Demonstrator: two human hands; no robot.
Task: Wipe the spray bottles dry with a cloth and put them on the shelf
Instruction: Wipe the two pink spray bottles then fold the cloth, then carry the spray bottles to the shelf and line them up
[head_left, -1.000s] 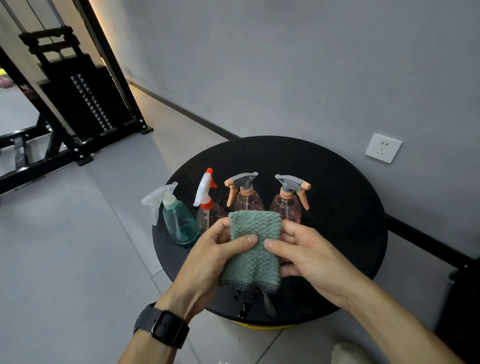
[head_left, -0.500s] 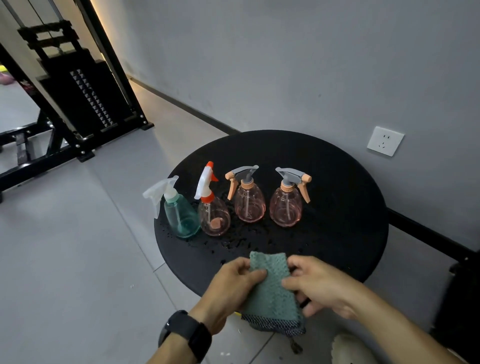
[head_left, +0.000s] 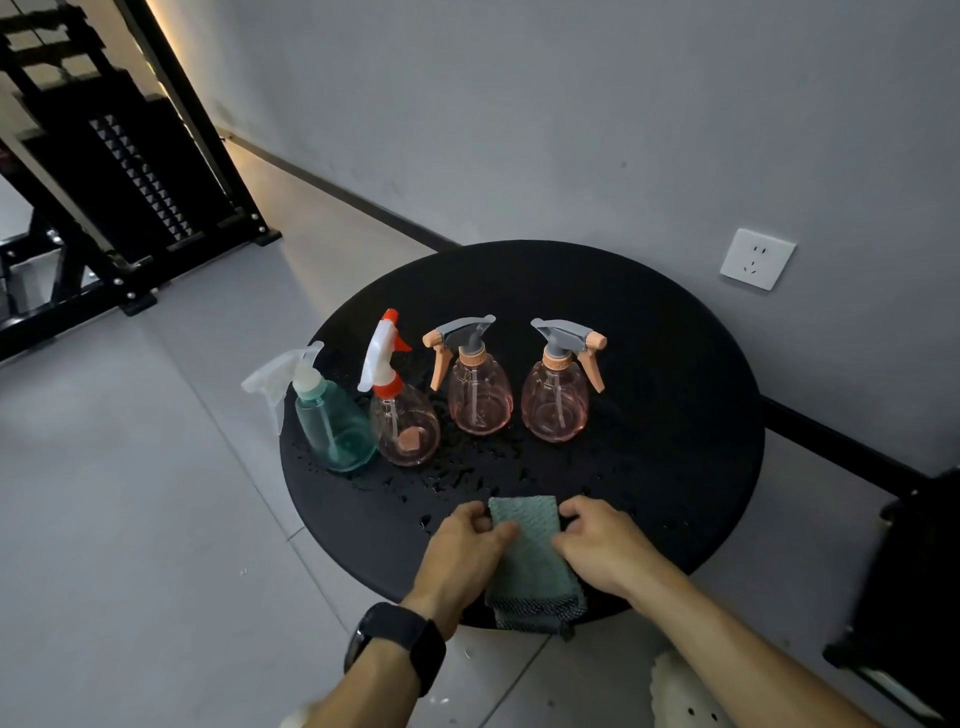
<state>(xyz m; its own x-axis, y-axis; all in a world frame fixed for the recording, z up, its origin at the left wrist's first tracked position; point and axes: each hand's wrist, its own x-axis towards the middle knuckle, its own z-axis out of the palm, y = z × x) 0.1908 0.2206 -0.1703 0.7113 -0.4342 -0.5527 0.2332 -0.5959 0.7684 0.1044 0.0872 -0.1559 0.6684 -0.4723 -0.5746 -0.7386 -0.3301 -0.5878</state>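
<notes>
both hands lowered the cloth (head_left: 524, 545) to the near table (head_left: 675, 364) edge; left hand (head_left: 462, 551) and right hand (head_left: 602, 551) pinched its sides. bottles (head_left: 480, 395) stood ahead in a row, about equally reachable.

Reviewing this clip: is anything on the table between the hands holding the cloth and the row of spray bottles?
Nothing solid. The left hand and right hand grip the green cloth at the table's near edge; only water droplets lie before the teal bottle and three pink bottles.

Both hands (head_left: 465, 553) (head_left: 602, 545) gripping green cloth (head_left: 530, 551); four spray bottles (head_left: 480, 384) behind
</notes>
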